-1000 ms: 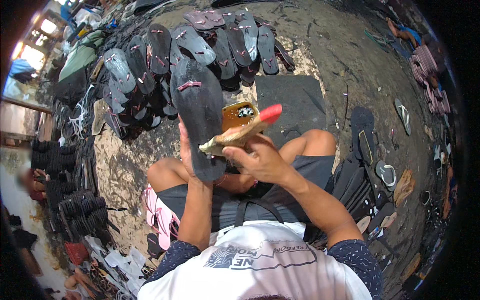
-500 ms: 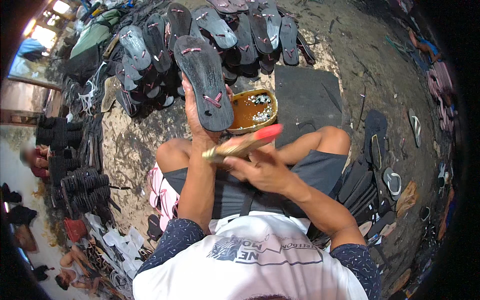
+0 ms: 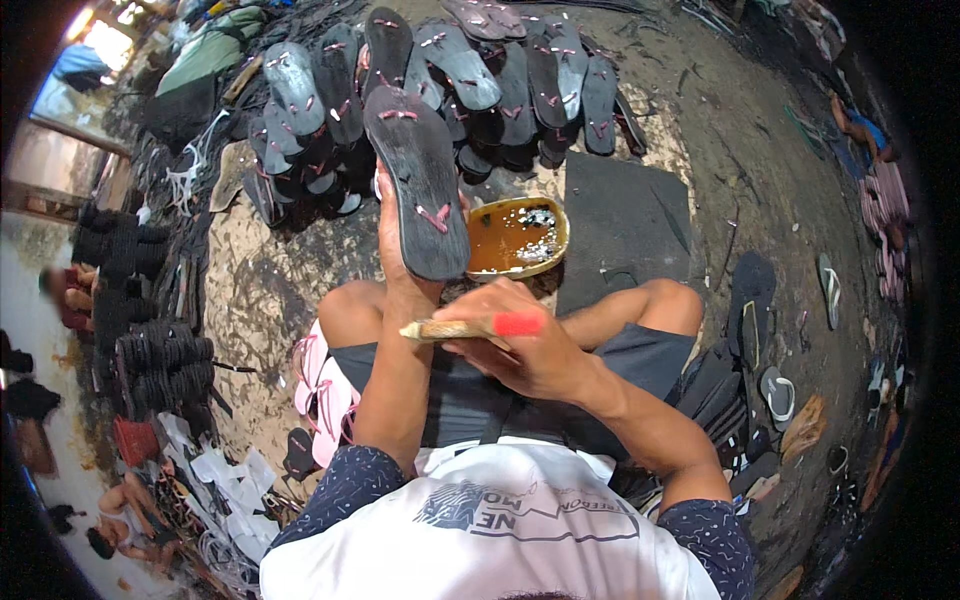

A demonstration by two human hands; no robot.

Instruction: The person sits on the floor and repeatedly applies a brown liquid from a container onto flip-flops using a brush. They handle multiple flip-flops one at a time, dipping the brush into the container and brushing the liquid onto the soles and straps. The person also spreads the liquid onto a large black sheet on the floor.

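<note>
A black sandal sole point(image 3: 418, 170) with small pink strap ends is held up in front of me. My left hand point(image 3: 391, 240) grips it from beneath; the sole hides most of its fingers. Below the sole's near end, my right hand point(image 3: 532, 345) is closed round a brush point(image 3: 455, 329) with a red end, which lies across my left wrist's line of sight. Just right of the sole stands a yellowish tub point(image 3: 560, 240) of amber-brown liquid with shiny patches.
Many black soles point(image 3: 455, 65) are heaped beyond the tub. A dark flat sheet point(image 3: 625, 220) lies right of it. Pink soles point(image 3: 328, 405) rest by my left knee. Stacked black pieces point(image 3: 165, 370) stand farther left. A person point(image 3: 130, 520) sits at the lower left.
The brush has swung from slanting to nearly level, its red end lower and nearer me. The sole stays in my left hand and sits slightly lower and right in view.
</note>
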